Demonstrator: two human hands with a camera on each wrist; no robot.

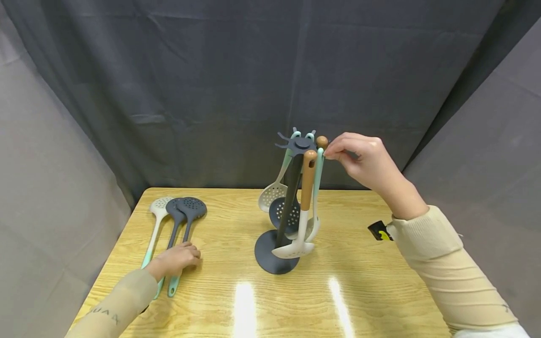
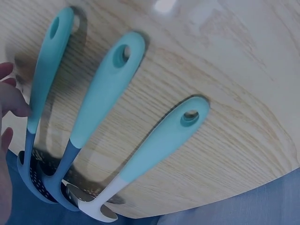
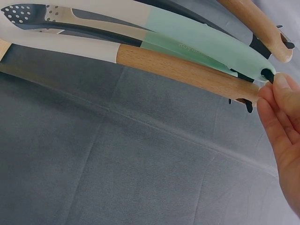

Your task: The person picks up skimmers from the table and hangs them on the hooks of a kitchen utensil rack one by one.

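R hand (image 1: 359, 159) at rack (image 1: 291, 202) top; L hand (image 1: 175, 259) on table skimmers (image 1: 177, 220).

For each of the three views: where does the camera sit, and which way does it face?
Head: above, facing forward and down at table, rack, both hands.
Left wrist: low, facing three teal-handled skimmers; left hand fingertips show.
Right wrist: facing hung utensil handles; right hand fingers at mint handle.
Shared: head and left wrist both show the skimmers.

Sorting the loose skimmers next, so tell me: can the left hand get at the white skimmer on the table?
Probably yes. The left hand already rests on the handles, and the white skimmer lies outermost beside the two dark ones with nothing on top of it.
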